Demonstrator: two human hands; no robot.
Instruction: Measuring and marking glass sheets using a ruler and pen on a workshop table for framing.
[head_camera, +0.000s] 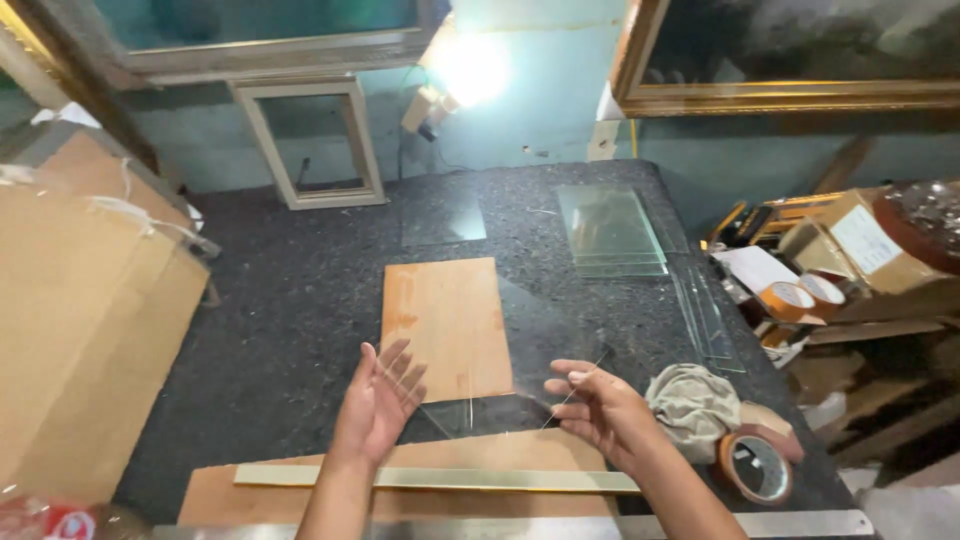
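Item, far left: a large cardboard box (85, 310) beside the dark speckled desk (290, 310).

Item: our left hand (378, 405), fingers spread open, palm pressed flat against the left edge of a clear glass pane (540, 335).

Item: the glass pane, held tilted between both hands, just above a brown board (445, 320) lying on the desk. We judge it stiff, thin, slippery, fragile, sharp-edged; best taken by opposite edges.

Item: our right hand (600, 410), fingers loosely curled, tips on the pane's right edge.

Item: grey rag (693, 405), tape roll (755, 467).

Item, behind: stacked glass sheets (610, 230).

Item, near edge: a long straightedge (435, 479).
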